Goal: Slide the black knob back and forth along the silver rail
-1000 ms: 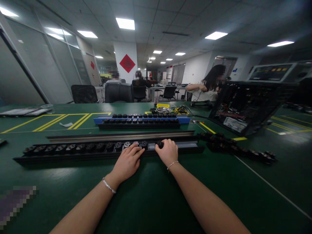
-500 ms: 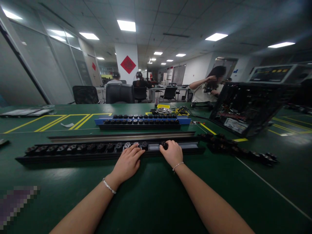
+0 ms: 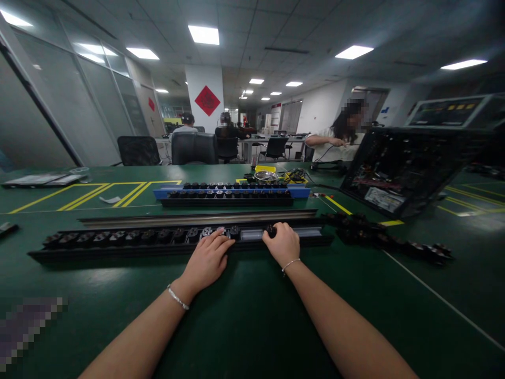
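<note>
A long black rail [image 3: 118,256] lies across the green table, with a row of round black parts [image 3: 148,236] seated along its left and middle. My left hand [image 3: 209,258] rests on the row near its right end, fingers slightly spread over the parts and the rail's edge. At the rail's right section, my right hand [image 3: 283,243] pinches a small black part [image 3: 271,231]. Between the hands a bare grey stretch of the channel [image 3: 251,235] shows. Behind this rail lies a second long strip [image 3: 197,217].
Farther back are a blue rail [image 3: 299,193] with more black parts and a metal dish [image 3: 265,177]. Loose black parts [image 3: 418,250] lie at the right, near an open computer case [image 3: 398,168]. A person [image 3: 339,137] is behind the table.
My right hand, with the black part, has shifted slightly right along the rail. My left hand stays on the row. The person behind has lowered an arm.
</note>
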Tool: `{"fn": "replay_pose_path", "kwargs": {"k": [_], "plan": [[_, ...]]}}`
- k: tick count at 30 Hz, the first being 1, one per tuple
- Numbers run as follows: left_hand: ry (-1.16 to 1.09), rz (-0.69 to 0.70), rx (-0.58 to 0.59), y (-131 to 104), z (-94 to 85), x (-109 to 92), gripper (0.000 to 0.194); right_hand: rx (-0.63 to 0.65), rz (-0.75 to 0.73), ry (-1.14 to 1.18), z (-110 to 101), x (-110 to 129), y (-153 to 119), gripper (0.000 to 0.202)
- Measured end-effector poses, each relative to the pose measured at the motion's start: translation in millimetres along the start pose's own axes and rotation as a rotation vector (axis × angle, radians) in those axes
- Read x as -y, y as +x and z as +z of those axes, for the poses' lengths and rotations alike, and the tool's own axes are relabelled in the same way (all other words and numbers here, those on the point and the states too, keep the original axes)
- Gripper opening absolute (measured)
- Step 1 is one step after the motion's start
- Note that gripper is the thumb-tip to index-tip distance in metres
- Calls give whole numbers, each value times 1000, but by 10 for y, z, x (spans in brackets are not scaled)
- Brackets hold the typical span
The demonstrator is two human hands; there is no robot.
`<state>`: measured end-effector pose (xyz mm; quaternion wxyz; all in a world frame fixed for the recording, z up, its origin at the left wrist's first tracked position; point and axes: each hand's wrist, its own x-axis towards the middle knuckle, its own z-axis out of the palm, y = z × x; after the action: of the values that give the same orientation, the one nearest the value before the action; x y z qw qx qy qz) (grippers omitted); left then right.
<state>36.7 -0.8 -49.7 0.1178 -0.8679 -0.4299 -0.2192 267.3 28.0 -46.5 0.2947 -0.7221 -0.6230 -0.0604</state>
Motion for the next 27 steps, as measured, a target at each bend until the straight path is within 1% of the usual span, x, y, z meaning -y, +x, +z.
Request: {"fn": "replay_pose_path", "kwargs": {"k": [7, 14, 27], "plan": [[14, -10, -42, 12, -1, 2, 38, -25, 25, 9, 9, -70, 31, 18], [-41, 3, 8, 17, -1, 26, 39, -1, 76, 20, -36, -101, 51, 22], [-44, 9, 11, 14, 13, 30, 38, 19, 144, -4, -108, -152, 86, 23]]}}
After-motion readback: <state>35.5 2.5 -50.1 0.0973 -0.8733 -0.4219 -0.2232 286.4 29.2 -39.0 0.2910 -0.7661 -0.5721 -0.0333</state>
